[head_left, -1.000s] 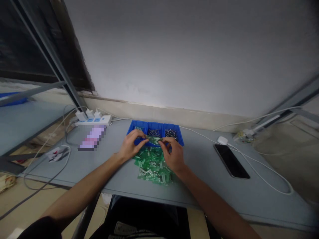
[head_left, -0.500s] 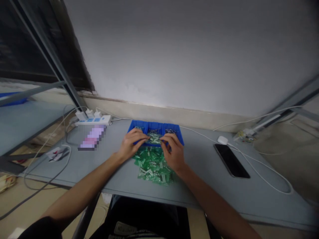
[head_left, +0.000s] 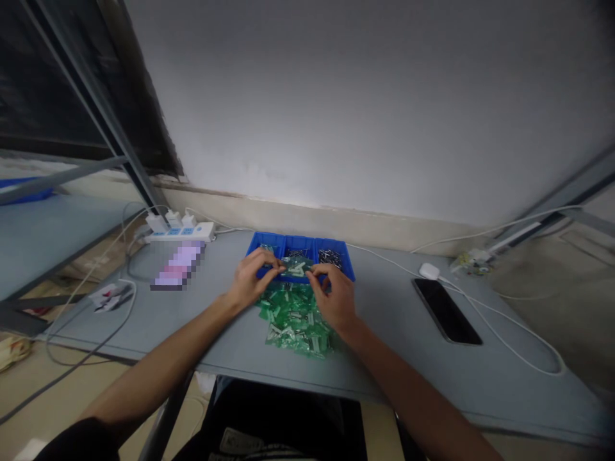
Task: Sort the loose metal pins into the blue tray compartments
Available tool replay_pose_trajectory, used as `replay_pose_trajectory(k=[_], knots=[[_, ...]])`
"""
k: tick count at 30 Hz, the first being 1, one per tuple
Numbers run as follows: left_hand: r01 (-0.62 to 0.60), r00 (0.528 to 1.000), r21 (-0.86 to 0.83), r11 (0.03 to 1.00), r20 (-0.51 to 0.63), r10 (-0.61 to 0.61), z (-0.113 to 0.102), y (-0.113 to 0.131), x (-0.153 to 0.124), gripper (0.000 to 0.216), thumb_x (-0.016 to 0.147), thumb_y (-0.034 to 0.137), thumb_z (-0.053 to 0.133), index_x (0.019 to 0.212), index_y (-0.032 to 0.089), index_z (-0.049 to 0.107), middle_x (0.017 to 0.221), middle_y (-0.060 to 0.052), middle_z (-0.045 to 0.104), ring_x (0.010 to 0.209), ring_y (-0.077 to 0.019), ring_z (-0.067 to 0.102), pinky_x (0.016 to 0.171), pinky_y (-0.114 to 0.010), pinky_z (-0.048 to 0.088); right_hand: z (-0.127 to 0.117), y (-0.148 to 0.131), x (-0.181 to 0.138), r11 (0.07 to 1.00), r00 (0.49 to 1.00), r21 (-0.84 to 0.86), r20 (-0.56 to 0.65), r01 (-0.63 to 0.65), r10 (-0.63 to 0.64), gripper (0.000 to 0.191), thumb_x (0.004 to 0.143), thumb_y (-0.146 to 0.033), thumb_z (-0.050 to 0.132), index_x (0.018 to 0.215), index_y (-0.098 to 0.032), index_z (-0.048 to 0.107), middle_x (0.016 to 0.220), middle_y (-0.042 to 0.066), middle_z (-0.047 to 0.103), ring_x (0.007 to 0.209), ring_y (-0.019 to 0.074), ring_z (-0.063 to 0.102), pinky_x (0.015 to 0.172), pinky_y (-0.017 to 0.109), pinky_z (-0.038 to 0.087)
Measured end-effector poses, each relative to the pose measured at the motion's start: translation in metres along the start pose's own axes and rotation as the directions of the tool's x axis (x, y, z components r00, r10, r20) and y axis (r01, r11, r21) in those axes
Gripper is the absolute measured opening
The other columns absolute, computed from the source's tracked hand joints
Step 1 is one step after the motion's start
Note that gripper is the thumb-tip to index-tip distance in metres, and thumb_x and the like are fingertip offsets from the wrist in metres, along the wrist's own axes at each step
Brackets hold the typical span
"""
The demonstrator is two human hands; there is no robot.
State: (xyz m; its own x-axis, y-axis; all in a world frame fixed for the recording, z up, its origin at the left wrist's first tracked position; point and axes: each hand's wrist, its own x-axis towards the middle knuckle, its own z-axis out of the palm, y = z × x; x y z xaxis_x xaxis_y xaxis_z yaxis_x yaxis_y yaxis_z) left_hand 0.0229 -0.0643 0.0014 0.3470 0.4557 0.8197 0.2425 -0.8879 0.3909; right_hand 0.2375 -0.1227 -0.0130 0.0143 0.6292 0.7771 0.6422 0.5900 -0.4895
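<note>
A black sleeve (head_left: 79, 442) ends at the near left, the forearm (head_left: 163, 362) bare. The black clothing (head_left: 283, 406) bears a pale patch (head_left: 241, 440), its lettering blurred.

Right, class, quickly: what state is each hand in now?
Left hand: closed, thumb and fingers pinching the left end of a green plastic packet.
Right hand: closed, pinching the same packet's right end.

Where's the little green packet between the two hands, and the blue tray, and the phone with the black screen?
Green packet (head_left: 295, 266): head view, the middle of its see-through front.
Blue tray (head_left: 298, 242): head view, its back wall, middle compartment.
Phone (head_left: 446, 312): head view, the middle of its dark screen.
</note>
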Motion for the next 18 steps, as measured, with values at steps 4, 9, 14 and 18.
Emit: replay_pose_trajectory(k=[4,9,14,18], knots=[[0.004,0.998,0.037,0.999,0.062,-0.007,-0.0006,-0.0029,0.0002,0.013,0.1,0.02,0.057,0.101,0.02,0.07,0.093,-0.007,0.072,0.093,-0.0195,0.065,0.084,-0.037,0.054,-0.0012,-0.0008,0.0,0.999,0.999,-0.004,0.026,0.033,-0.033,0.01,0.1,-0.023,0.056,0.1,-0.023,0.066,0.089,0.002,0.072,0.066,0.0137,0.062,0.065,0.028,0.051],[-0.001,0.998,0.063,0.998,0.058,-0.002,-0.0012,-0.0065,0.0003,0.017,0.1,0.023,0.056,0.106,0.022,0.072,0.095,-0.007,0.075,0.095,-0.021,0.064,0.086,-0.04,0.054,-0.0024,0.0004,0.0002,0.999,0.999,-0.015,0.029,0.028,-0.027,0.018,0.101,-0.022,0.053,0.111,-0.025,0.068,0.095,0.003,0.075,0.067,0.0146,0.064,0.066,0.029,0.053],[-0.044,0.997,0.082,0.996,0.059,0.039,-0.002,-0.0004,0.0023,0.012,0.097,0.025,0.062,0.099,0.02,0.073,0.092,-0.006,0.074,0.09,-0.0205,0.063,0.087,-0.041,0.052,-0.0011,0.0028,-0.0001,0.999,0.997,-0.04,0.068,0.025,-0.022,0.016,0.101,-0.03,0.058,0.09,-0.022,0.067,0.077,0.002,0.068,0.065,0.0149,0.061,0.062,0.028,0.048],[0.072,0.996,0.171,0.983,-0.057,-0.063,-0.0081,-0.0037,0.0068,0.015,0.097,0.03,0.062,0.094,0.02,0.072,0.093,-0.006,0.073,0.093,-0.0211,0.062,0.09,-0.04,0.05,-0.0007,0.0008,0.001,0.998,0.994,-0.062,0.104,0.024,-0.017,0.028,0.103,-0.033,0.054,0.079,-0.021,0.063,0.069,0.0,0.062,0.063,0.0141,0.057,0.062,0.027,0.044]])
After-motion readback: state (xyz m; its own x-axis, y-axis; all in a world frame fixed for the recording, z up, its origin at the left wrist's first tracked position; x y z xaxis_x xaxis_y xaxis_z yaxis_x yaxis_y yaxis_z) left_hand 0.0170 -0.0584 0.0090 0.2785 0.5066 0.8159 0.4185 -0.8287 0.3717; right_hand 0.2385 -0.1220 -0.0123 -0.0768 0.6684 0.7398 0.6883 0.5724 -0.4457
